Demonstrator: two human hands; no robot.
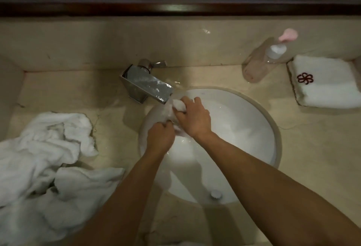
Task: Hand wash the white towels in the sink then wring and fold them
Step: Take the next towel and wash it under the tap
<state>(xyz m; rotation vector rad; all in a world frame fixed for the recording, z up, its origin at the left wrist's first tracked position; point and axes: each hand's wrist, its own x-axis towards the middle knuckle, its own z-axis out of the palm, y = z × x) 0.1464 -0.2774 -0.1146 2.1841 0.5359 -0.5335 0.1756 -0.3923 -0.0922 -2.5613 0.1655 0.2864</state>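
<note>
Both hands, left hand (pixel 160 136) and right hand (pixel 192 117), grip one wet towel (pixel 176 107) under the tap (pixel 148 86); splashing risks flooding my worktop (pixel 302 138).

both forearms are bare up to the bottom edge of the view, with no sleeve showing. the left hand (pixel 160 136) and right hand (pixel 192 117) are bare too, without gloves, rings or a watch.

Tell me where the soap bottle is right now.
In the head view, the soap bottle stands on the counter at the back right, beyond the sink, just left of the folded towel.
</note>
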